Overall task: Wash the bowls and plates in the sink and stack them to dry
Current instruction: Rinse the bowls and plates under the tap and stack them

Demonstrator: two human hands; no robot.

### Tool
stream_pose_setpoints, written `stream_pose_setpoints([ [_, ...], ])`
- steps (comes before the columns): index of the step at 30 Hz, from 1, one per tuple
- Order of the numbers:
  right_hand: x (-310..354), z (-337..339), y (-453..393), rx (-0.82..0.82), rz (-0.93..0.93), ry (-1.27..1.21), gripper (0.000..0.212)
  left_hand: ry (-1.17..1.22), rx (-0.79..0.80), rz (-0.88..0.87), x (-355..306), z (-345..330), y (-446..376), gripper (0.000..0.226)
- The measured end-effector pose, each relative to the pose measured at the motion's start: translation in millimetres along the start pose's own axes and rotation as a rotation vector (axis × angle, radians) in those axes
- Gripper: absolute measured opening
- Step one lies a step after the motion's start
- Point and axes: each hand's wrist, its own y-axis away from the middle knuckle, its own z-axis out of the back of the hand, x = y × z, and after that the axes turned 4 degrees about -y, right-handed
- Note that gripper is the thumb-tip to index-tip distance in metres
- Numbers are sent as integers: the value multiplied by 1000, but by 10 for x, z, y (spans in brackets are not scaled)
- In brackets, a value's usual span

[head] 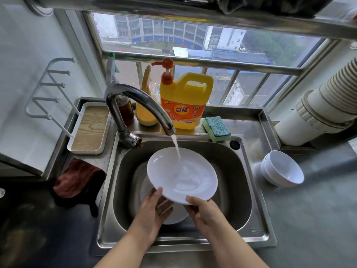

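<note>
Hands [152, 207] [202, 209] tilt glossy round white plate [181, 173] under water.

"KEON" and the Chinese characters "奇强" on the yellow detergent bottle [184, 105] label.

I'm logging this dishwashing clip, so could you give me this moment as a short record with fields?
held item: white plate, tilted under the running water
left hand: grips the plate's near rim from below
right hand: grips the near rim
faucet: running
sink: another white dish lies under the hands
done so far: stacked white bowls on the counter to the right
nearby: sponge, yellow detergent bottle
</note>
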Motion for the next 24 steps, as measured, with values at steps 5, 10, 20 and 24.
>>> stream_pose_setpoints([
  [5, -63, -24, 63, 24, -7, 37, 34, -96, -83, -57, -6, -64, -58, 41],
  [10, 102, 153, 2, -30, -41, 200, 25, -230, -136, -44, -280, 62, -150, 24],
  [20, 231, 180, -9, 7, -2, 195, 24, -18, -124, 31, -322, 192, -235, 31],
  [24, 39, 152, -5, -5, 25, 86, 42, 1, -95, 76, -62, 138, -187, 37],
])
